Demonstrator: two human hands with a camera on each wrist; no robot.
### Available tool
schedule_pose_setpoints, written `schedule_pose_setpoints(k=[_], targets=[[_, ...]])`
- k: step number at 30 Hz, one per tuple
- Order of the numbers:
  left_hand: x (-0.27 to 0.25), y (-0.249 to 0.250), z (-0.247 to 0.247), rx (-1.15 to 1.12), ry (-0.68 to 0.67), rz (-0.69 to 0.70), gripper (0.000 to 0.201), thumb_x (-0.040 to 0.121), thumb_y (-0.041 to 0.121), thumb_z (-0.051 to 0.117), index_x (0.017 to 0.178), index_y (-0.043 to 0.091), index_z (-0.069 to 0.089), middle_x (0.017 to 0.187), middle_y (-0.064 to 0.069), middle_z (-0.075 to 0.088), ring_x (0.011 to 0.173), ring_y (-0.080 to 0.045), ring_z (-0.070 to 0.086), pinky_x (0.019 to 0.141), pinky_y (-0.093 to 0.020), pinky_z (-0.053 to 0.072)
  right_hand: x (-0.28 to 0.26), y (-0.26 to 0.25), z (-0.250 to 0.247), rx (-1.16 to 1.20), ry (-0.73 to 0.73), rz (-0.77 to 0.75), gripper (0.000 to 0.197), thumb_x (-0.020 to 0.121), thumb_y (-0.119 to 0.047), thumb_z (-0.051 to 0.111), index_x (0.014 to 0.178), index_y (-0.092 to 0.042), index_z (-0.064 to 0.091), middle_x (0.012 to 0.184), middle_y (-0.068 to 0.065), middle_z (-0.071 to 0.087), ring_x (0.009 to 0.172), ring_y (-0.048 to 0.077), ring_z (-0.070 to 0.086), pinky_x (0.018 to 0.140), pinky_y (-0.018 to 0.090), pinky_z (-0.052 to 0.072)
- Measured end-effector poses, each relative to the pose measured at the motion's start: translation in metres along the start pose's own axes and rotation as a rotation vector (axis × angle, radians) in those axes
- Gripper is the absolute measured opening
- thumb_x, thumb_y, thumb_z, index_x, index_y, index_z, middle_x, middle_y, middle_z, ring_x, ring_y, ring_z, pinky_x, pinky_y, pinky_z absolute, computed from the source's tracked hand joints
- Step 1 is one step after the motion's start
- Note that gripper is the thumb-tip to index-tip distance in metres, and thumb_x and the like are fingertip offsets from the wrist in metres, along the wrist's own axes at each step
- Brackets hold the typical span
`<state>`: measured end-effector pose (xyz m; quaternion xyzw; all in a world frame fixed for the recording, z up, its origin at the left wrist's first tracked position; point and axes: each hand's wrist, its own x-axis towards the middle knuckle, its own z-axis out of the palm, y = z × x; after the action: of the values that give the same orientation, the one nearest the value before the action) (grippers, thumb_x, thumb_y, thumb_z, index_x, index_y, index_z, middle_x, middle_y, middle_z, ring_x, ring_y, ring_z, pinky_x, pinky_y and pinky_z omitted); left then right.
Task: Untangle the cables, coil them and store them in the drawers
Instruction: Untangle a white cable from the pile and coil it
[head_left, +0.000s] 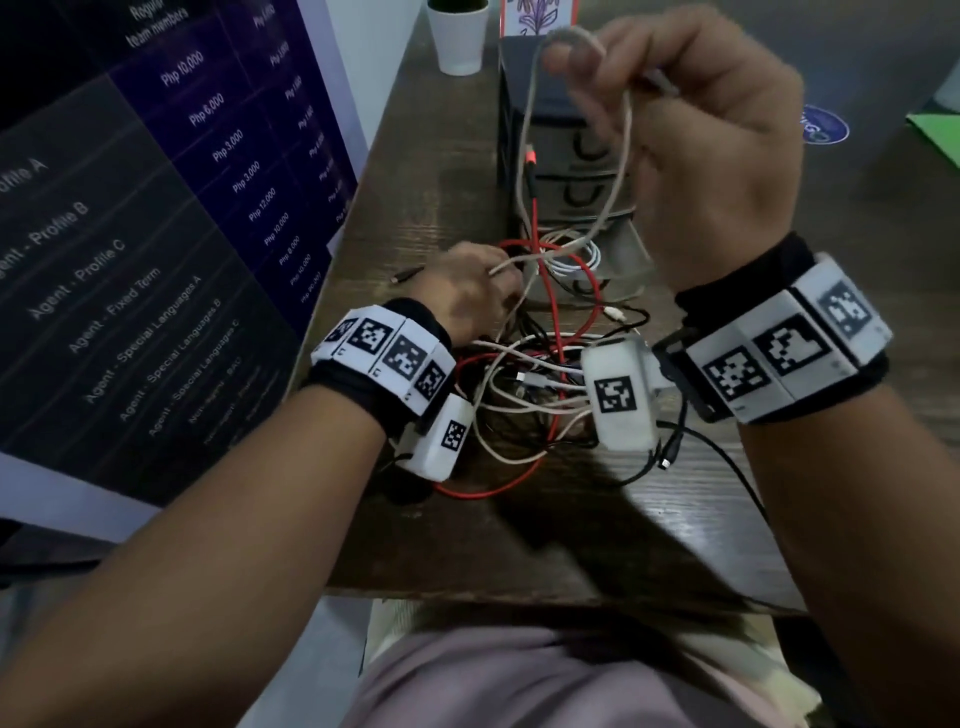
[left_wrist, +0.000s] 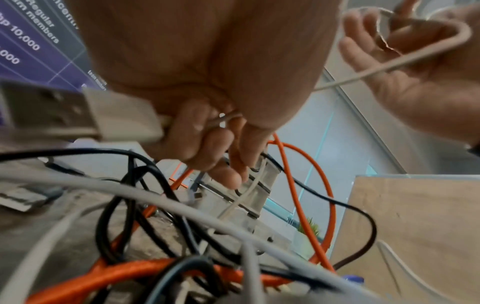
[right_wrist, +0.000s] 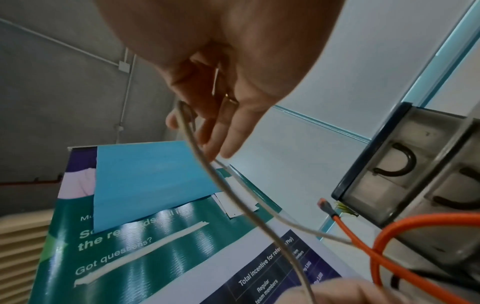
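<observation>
A tangle of cables (head_left: 524, 379) in beige, red and black lies on the dark wooden table (head_left: 597, 530). My right hand (head_left: 587, 57) is raised high and holds a loop of the beige cable (head_left: 626, 156), which hangs down into the tangle. In the right wrist view the beige cable (right_wrist: 221, 185) hooks over the right hand's fingers (right_wrist: 221, 131). My left hand (head_left: 498, 280) is low at the tangle and grips the same beige cable near its USB plug (left_wrist: 78, 111). A red cable (head_left: 535, 218) rises with the loop. The drawer unit (head_left: 540, 124) stands behind.
The bottom drawer (head_left: 631, 244) is pulled out with a coiled white cable (head_left: 576, 260) inside. A white pot (head_left: 460, 39) stands at the back. A printed banner (head_left: 156, 208) runs along the left. A black cable (head_left: 722, 457) trails right toward the table's front edge.
</observation>
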<state>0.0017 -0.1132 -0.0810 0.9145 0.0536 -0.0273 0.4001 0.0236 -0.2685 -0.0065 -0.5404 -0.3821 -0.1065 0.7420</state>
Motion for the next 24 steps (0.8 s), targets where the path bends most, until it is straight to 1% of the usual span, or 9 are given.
schedule_pose_setpoints(k=[2,4,7,10,14,17,20,22,24], targets=[[0.000,0.001,-0.002,-0.083,0.023,0.021,0.018,0.097,0.021,0.058,0.084,0.014,0.067,0.069,-0.001,0.062,0.061,-0.015,0.055,0.061,-0.026,0.044,-0.005,-0.007,-0.001,0.120,-0.009,0.111,0.031,0.075,0.016,0.045,0.077,-0.004,0.068,0.087,0.020,0.065,0.089,0.040,0.069,0.086,0.051,0.056],[-0.002,0.001,-0.003,-0.198,0.000,0.055,0.003,0.089,0.012,0.066,0.088,0.013,0.063,0.068,-0.003,0.061,0.060,-0.017,0.054,0.064,-0.029,0.046,-0.012,-0.009,-0.004,0.146,-0.024,0.225,0.035,0.075,0.014,0.038,0.071,0.000,0.071,0.082,0.024,0.065,0.072,0.038,0.071,0.069,0.043,0.059],[-0.009,0.002,-0.004,-0.387,0.018,0.124,0.038,0.083,0.000,0.070,0.101,0.015,0.040,0.071,-0.006,0.053,0.061,-0.021,0.052,0.060,-0.037,0.048,-0.021,-0.006,-0.006,0.023,-0.032,0.303,0.036,0.075,0.010,0.041,0.072,-0.003,0.075,0.084,0.043,0.058,0.050,0.034,0.065,0.048,0.029,0.050],[-0.014,0.010,-0.012,-0.494,0.092,0.270,0.049,0.084,0.001,0.068,0.111,0.019,0.031,0.079,-0.013,0.049,0.063,-0.021,0.051,0.054,-0.032,0.049,-0.028,-0.001,-0.005,-0.100,-0.088,0.365,0.029,0.072,0.010,0.045,0.069,0.000,0.073,0.082,0.034,0.065,0.036,0.027,0.055,0.036,0.022,0.037],[-0.018,0.027,-0.016,-0.450,0.138,0.388,0.039,0.076,-0.001,0.062,0.111,0.012,0.051,0.089,-0.026,0.058,0.078,-0.014,0.058,0.067,-0.022,0.050,-0.036,0.006,-0.001,-0.165,-0.125,0.428,0.029,0.077,0.015,0.047,0.069,-0.008,0.061,0.069,0.008,0.070,0.038,0.021,0.056,0.036,0.023,0.039],[-0.025,0.034,-0.020,-0.595,0.118,0.358,0.036,0.071,-0.009,0.047,0.102,0.000,0.062,0.085,-0.016,0.066,0.070,-0.013,0.061,0.057,-0.022,0.045,-0.037,0.013,-0.002,-0.224,-0.021,0.427,0.032,0.081,0.016,0.049,0.086,-0.015,0.047,0.072,0.008,0.069,0.046,0.022,0.059,0.041,0.030,0.043],[-0.027,0.033,-0.025,-0.729,0.116,0.306,0.027,0.084,0.000,0.041,0.094,-0.004,0.066,0.089,-0.025,0.070,0.077,-0.034,0.064,0.064,-0.034,0.052,-0.038,0.020,-0.007,-0.298,-0.026,0.492,0.040,0.081,0.014,0.052,0.103,-0.020,0.048,0.073,0.005,0.070,0.053,0.022,0.060,0.044,0.028,0.046],[-0.025,0.033,-0.025,-0.717,0.178,0.248,0.024,0.098,0.011,0.045,0.089,-0.002,0.062,0.088,-0.028,0.069,0.077,-0.034,0.066,0.068,-0.035,0.053,-0.040,0.024,-0.009,-0.351,-0.084,0.586,0.045,0.083,0.012,0.053,0.113,-0.021,0.049,0.073,0.003,0.069,0.058,0.020,0.060,0.047,0.028,0.047],[-0.018,0.028,-0.023,-0.628,0.232,0.205,0.018,0.095,0.014,0.059,0.079,0.010,0.054,0.076,-0.020,0.062,0.065,-0.026,0.066,0.059,-0.031,0.050,-0.043,0.028,-0.010,-0.389,-0.113,0.675,0.045,0.085,0.008,0.056,0.117,-0.022,0.050,0.076,0.004,0.070,0.062,0.019,0.061,0.049,0.029,0.048]])
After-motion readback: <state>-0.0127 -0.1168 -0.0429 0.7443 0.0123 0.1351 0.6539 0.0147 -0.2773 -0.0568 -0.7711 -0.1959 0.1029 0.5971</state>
